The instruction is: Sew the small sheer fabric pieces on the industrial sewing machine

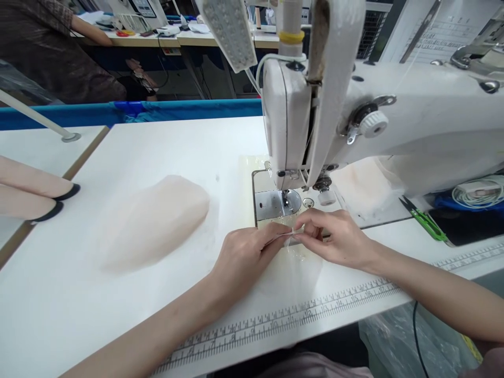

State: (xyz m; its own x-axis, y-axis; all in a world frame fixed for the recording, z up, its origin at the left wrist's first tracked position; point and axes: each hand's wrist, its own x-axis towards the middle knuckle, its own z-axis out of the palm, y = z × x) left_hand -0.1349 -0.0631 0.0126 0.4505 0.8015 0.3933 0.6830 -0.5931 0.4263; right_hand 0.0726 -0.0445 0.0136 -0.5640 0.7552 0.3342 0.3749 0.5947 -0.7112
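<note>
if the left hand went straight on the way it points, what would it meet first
Likely the right hand, whose fingertips lie just ahead of the left hand at the thin pale strip, though one view leaves depth unclear.

Person's hands (246,257): two. Near sewing machine (417,105): one. Green snips (428,223): one. Black-tipped beige pieces (35,179): two.

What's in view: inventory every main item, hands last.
sewing machine: 1, white, right
table: 1, white, centre
scale: 1, black, table's front
held fabric: 1, pale, between hands
loose fabric: at least 2, pale, left and right
snips: 1, green, right
flat object: 1, black, right
coiled cord: 1, pale, right
cloth: 1, blue, behind table
black-tipped forms: 2, beige, left
co-worker: 1, dark clothes, top left
left hand: 1, bare, centre
right hand: 1, bare, centre right
</note>
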